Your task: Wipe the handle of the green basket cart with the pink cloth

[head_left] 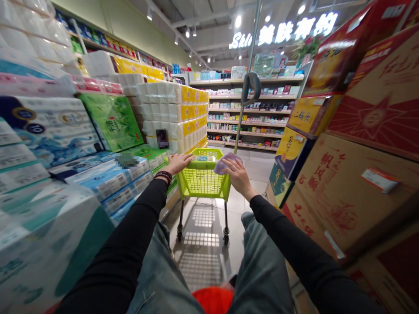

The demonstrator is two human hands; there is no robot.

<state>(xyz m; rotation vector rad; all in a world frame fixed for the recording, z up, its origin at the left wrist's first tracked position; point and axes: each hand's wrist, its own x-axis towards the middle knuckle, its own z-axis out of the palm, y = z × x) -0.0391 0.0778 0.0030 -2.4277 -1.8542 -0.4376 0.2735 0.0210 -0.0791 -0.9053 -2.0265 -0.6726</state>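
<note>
A small lime-green shopping cart (205, 185) with a basket body stands right in front of me on black legs and casters. Its left corner is in my left hand (178, 163), fingers over the rim and a dark bead bracelet at the wrist. At the opposite corner, my right hand (238, 175) holds a light purple cloth (224, 163) against the rim. The cloth hangs partly out past the fingertips. Inside the basket lies a pale package with a teal label (206, 158), mostly hidden by the rim.
Stacked tissue packs (111, 174) and toilet-roll bundles (176, 109) line the left. Cartons (369, 183) rise close on the right. Behind the cart stands a metal pole with a grey handle (251, 89). Product shelves (248, 109) close off the far end. Something red (212, 300) is between my knees.
</note>
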